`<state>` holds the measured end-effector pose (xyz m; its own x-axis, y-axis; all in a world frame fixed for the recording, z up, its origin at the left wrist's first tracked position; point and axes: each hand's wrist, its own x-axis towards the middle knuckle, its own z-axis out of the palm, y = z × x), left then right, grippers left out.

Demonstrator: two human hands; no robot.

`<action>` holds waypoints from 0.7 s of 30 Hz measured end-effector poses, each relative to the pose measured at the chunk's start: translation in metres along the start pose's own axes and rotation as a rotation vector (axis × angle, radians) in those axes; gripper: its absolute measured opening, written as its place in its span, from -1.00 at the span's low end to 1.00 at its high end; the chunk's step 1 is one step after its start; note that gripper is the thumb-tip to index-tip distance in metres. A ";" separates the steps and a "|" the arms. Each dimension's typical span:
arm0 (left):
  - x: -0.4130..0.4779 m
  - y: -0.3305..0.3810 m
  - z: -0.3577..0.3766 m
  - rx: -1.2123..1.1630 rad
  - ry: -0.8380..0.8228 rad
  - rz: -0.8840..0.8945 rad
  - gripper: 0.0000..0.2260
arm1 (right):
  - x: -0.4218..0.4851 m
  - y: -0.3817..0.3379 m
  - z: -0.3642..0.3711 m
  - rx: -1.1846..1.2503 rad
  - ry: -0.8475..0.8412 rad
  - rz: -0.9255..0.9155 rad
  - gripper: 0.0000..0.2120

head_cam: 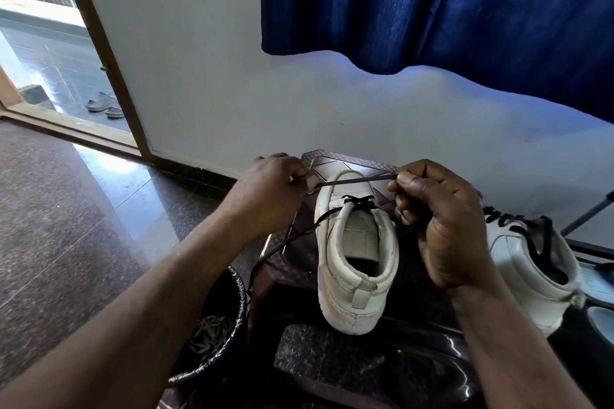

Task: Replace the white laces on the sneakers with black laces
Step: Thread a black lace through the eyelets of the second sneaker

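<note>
The dark bin (240,300) beside the surface (335,161) holds loose white laces (209,335). A white sneaker (352,262) stands on the surface. The fingers of the left hand (272,189) and right hand (438,219) pinch the black lace (355,180), stretched above its toe.

Both bare forearms reach in from the lower edge, the left from 7 o'clock, the right from 5 o'clock. The left hand (272,189) is curled, knuckles up, its fingertips pinching one end of a taut black lace (355,180). The right hand (438,222), at the left's 3 o'clock, pinches the other end between thumb and forefinger, its other fingers curled inward.
</note>
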<state>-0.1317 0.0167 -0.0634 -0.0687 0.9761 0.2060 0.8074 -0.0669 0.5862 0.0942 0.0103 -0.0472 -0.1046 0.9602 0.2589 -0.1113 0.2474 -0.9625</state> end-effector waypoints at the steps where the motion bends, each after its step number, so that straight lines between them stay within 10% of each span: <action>1: -0.001 0.000 0.000 -0.022 -0.001 -0.003 -0.82 | 0.000 0.001 0.000 -0.006 -0.004 0.002 -0.84; 6: -0.007 0.024 0.007 -0.623 -0.114 0.152 -0.86 | -0.004 0.005 0.006 -0.088 -0.079 -0.001 -0.81; 21: -0.014 0.029 0.009 -0.616 -0.197 0.178 -0.81 | -0.004 0.001 -0.003 -0.162 -0.119 -0.048 -0.88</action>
<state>-0.1021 0.0030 -0.0558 0.1900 0.9549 0.2283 0.3101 -0.2790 0.9089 0.0975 0.0070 -0.0497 -0.2204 0.9272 0.3028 0.0407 0.3189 -0.9469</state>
